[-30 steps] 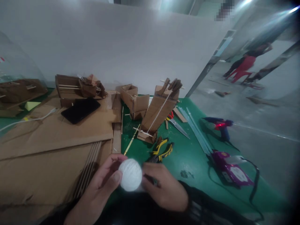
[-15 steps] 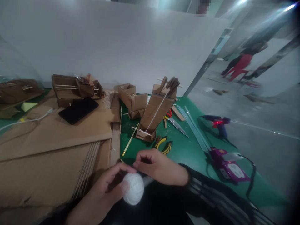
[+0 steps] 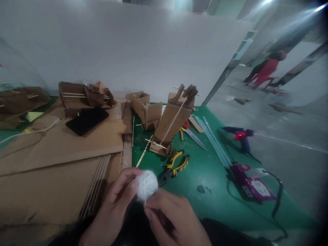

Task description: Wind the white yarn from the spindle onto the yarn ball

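A ball of white string is held between the thumb and fingers of my left hand, near the front edge of the table. My right hand is closed just below the ball, pinching the strand that runs down its face. Behind the ball lie pliers with yellow and black handles. Farther back a cardboard model leans at a slant, with a white string stretched along it and sticks through its ends. A thin yellowish twisted stick lies left of the pliers.
Scissors, clear glue sticks, a glue gun with a red light and a purple power strip lie to the right. Cardboard sheets, a black phone and cardboard boxes are leftward. A person sits beyond.
My right hand has come down from above the ball to below it, drawing the strand along. The ball has risen slightly in my left hand. The pliers now show more fully.
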### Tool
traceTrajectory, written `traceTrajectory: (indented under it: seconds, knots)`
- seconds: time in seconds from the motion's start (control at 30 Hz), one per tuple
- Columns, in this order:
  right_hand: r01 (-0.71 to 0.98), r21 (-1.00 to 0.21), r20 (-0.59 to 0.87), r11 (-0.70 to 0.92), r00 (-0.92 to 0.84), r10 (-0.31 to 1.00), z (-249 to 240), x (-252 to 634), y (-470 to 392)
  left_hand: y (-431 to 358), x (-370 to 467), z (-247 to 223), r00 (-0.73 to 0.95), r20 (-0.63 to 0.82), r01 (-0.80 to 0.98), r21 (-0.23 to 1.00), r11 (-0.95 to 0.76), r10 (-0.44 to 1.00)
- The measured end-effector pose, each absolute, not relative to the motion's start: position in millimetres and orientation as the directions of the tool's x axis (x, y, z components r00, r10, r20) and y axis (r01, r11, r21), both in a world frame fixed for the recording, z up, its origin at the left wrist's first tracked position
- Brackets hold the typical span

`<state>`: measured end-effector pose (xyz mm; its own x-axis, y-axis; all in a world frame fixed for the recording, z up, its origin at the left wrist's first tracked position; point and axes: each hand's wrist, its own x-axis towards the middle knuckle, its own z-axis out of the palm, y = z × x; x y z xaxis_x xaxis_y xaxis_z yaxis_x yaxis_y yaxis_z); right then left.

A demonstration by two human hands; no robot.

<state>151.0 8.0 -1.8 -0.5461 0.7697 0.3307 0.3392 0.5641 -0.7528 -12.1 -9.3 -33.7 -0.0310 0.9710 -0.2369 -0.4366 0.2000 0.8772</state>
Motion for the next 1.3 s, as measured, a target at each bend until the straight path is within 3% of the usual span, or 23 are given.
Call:
traceTrajectory:
  seconds: [0.17, 0.47, 0.7, 0.9, 1.3]
  knots:
    - [0.287, -0.775, 0.387, 0.564, -0.49, 0.781, -7.4, 150.3, 10.1, -9.8, -10.8, -28.7, 0.084, -0.282, -0.645, 0.715, 0.268, 0.956]
    - [0.188, -0.876, 0.279, 0.443, -0.553, 0.785, -12.4, 147.0, 15.7, -14.2, -10.4, -31.5, 0.033, -0.188, -0.561, 0.81, 0.174, 0.982]
    - [0.137, -0.976, 0.027, 0.172, -0.704, 0.71, -22.7, 155.6, 49.0, -16.5, -12.9, -30.5, 0.075, -0.159, -0.535, 0.827, 0.174, 0.984]
    - [0.312, -0.946, -0.171, 0.086, -0.709, 0.684, -19.8, 165.2, 79.3, -23.1, -18.4, -25.9, 0.179, -0.227, -0.388, 0.878, 0.281, 0.957]
    - [0.441, -0.891, -0.266, 0.104, -0.694, 0.669, -7.6, 163.7, 87.2, -27.4, -23.2, -40.0, 0.195, -0.22, -0.091, 0.966, 0.241, 0.956]
